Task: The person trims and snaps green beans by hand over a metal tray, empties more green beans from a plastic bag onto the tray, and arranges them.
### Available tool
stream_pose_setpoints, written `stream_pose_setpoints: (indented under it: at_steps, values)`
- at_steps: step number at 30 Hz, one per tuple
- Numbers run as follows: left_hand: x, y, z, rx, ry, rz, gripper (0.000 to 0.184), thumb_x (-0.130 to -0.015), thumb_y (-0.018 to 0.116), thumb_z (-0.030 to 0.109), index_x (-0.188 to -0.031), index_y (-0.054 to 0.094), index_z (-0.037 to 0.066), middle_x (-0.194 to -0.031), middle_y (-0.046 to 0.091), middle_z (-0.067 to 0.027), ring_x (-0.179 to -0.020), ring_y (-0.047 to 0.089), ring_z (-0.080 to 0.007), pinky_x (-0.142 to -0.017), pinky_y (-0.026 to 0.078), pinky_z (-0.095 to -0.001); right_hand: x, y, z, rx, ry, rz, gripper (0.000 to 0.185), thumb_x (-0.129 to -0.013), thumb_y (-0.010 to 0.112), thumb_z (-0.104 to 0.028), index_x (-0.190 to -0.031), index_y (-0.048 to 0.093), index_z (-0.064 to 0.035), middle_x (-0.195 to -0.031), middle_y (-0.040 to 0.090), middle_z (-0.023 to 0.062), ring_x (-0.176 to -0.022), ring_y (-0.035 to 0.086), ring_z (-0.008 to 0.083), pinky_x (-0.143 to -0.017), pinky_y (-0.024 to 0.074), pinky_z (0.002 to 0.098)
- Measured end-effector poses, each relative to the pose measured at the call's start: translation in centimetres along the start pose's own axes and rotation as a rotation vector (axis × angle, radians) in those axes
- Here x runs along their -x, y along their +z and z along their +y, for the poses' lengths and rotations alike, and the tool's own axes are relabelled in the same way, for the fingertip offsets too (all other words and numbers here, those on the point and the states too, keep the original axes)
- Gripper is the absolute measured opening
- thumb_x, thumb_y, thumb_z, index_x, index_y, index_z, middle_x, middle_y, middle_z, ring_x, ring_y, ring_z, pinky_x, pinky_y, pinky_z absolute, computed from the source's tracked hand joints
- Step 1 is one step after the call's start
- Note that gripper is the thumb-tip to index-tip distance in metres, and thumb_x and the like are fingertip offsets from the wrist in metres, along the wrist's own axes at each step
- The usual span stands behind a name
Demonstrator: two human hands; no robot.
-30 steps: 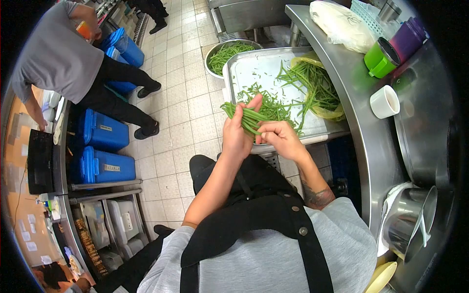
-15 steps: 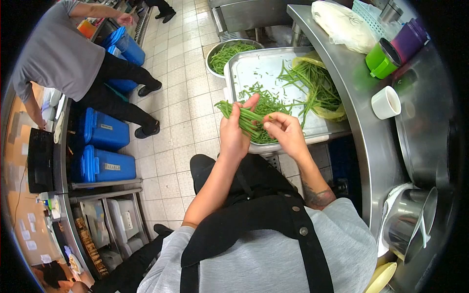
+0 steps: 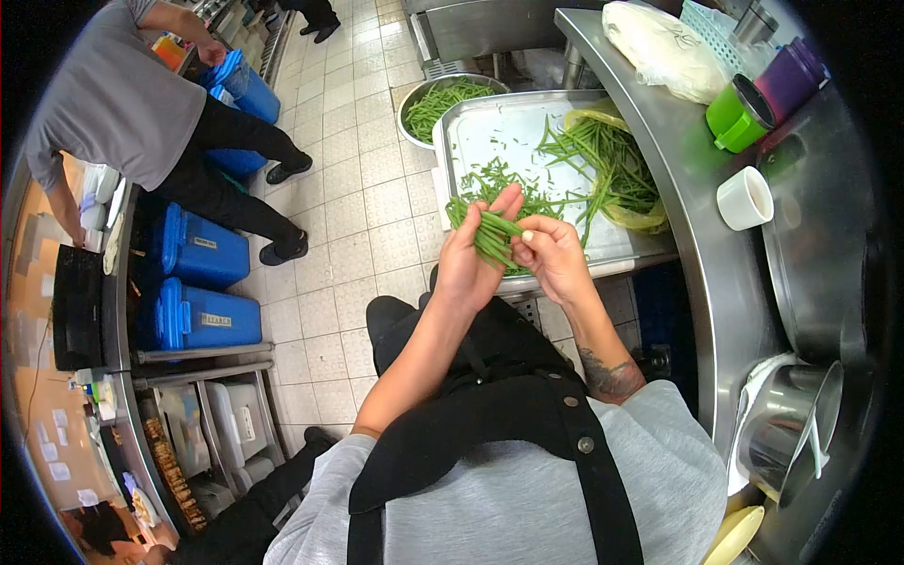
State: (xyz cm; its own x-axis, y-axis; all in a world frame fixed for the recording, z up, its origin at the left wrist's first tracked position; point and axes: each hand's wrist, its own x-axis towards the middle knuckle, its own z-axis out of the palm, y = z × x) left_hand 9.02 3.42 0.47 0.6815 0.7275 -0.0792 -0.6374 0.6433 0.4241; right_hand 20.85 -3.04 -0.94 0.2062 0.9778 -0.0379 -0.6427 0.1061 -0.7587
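My left hand (image 3: pixel 471 261) is closed around a bunch of green beans (image 3: pixel 494 235), held above the near edge of a white tray (image 3: pixel 490 132). At the right end of that bunch, my right hand (image 3: pixel 557 256) pinches a bean tip between thumb and finger. Short cut bean ends (image 3: pixel 499 179) are scattered over the tray below. On the tray's right side lies an open yellowish plastic bag (image 3: pixel 640 218) with long green beans (image 3: pixel 617 169) spilling out. Beyond the tray, a round metal bowl (image 3: pixel 407 118) holds more beans (image 3: pixel 447 102).
A steel counter (image 3: pixel 650 132) curves along my right, bearing a white cup (image 3: pixel 745 199), a green container (image 3: pixel 739 118) and a metal pot (image 3: pixel 786 424). To my left a person in a grey shirt (image 3: pixel 122 94) stands by a worktable, with blue lidded bins (image 3: pixel 212 315) beneath it.
My left hand and its bunch have shifted right, closer to my right hand. The person at left has lowered the outstretched arm toward the bins.
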Motion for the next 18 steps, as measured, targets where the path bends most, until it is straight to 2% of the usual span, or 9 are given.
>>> stream_pose_setpoints:
  at_steps: [3, 6, 9, 12, 15, 18]
  values:
    - [-0.1, 0.1, 0.0, 0.033, -0.029, -0.030, 0.026, -0.100, 0.028, 0.027, -0.103, 0.047, 0.010, -0.141, 0.037, -0.0145, -0.132, 0.031, -0.0293, -0.103, 0.034, -0.0420, 0.2, 0.6, -0.5, -0.008, 0.010, 0.004, 0.012, -0.084, 0.052, -0.006, -0.087, 0.059, 0.0032, -0.072, 0.055, 0.0029, -0.058, 0.042, 0.0074, -0.053, 0.0352, 0.0205]
    - [0.1, 0.6, 0.2, 0.069, -0.081, -0.035, 0.026, -0.100, 0.029, 0.026, -0.101, 0.048, 0.009, -0.141, 0.036, -0.0141, -0.133, 0.030, -0.0292, -0.105, 0.032, -0.0427, 0.1, -0.4, -0.6, -0.041, 0.037, -0.121, 0.013, -0.083, 0.053, -0.008, -0.085, 0.058, 0.0030, -0.070, 0.053, 0.0025, -0.055, 0.040, 0.0070, -0.050, 0.0330, 0.0199]
    - [0.1, 0.6, 0.2, 0.132, -0.109, -0.019, 0.027, -0.099, 0.029, 0.025, -0.099, 0.049, 0.008, -0.141, 0.037, -0.0140, -0.134, 0.029, -0.0292, -0.107, 0.029, -0.0430, 0.2, -0.4, -0.7, -0.035, 0.072, -0.122, 0.012, -0.082, 0.053, -0.008, -0.083, 0.057, 0.0025, -0.069, 0.052, 0.0028, -0.054, 0.037, 0.0064, -0.048, 0.0310, 0.0192]
    - [0.0, 0.6, 0.2, 0.151, -0.120, 0.001, 0.029, -0.100, 0.028, 0.026, -0.099, 0.049, 0.007, -0.140, 0.038, -0.0131, -0.134, 0.029, -0.0288, -0.108, 0.028, -0.0429, 0.1, -0.8, -0.6, 0.020, 0.104, -0.141, 0.011, -0.080, 0.053, -0.009, -0.080, 0.057, 0.0018, -0.069, 0.051, 0.0027, -0.054, 0.036, 0.0051, -0.048, 0.0303, 0.0185]
    - [0.0, 0.4, 0.5, 0.256, -0.179, 0.046, 0.029, -0.100, 0.027, 0.026, -0.103, 0.047, 0.006, -0.140, 0.038, -0.0124, -0.133, 0.030, -0.0283, -0.108, 0.028, -0.0440, -0.1, -1.7, -1.2, 0.144, 0.098, -0.344, 0.012, -0.079, 0.055, -0.010, -0.079, 0.057, 0.0020, -0.069, 0.051, 0.0022, -0.053, 0.038, 0.0043, -0.047, 0.0299, 0.0180]
    - [-0.4, 1.2, 1.3, 0.133, -0.127, 0.269, 0.026, -0.100, 0.026, 0.027, -0.102, 0.045, 0.008, -0.140, 0.039, -0.0120, -0.131, 0.033, -0.0276, -0.107, 0.028, -0.0456, 0.6, 0.1, -2.6, 0.438, 0.038, -0.428, 0.010, -0.083, 0.051, -0.002, -0.081, 0.060, 0.0022, -0.068, 0.056, -0.0001, -0.055, 0.043, 0.0031, -0.049, 0.0340, 0.0168]
